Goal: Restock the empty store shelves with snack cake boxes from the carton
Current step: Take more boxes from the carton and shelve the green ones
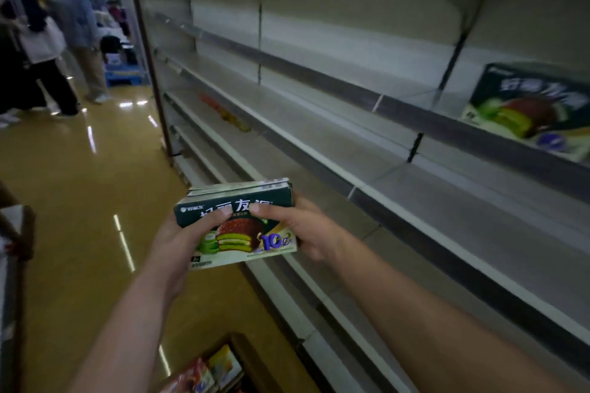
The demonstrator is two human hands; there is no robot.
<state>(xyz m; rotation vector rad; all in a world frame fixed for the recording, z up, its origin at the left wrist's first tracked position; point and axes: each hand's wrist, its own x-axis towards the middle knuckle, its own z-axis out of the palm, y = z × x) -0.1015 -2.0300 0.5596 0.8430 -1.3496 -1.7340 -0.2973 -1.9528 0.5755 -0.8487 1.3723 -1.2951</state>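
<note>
I hold a stack of green snack cake boxes [242, 226] in both hands in front of the shelving, above the floor. My left hand [182, 242] grips the stack's left end with the thumb over the front face. My right hand [300, 226] grips the right end the same way. One more green snack cake box [526, 112] stands on a shelf [399, 112] at the far right. The brown carton [245, 357] sits on the floor at the bottom edge, with red and yellow boxes [210, 370] inside.
Grey shelves [319, 150] run along the right in several tiers, bare except for small red and yellow items [223, 112] far down one tier. People [64, 41] stand in the aisle at the upper left. A brown cart edge [16, 233] is at the left.
</note>
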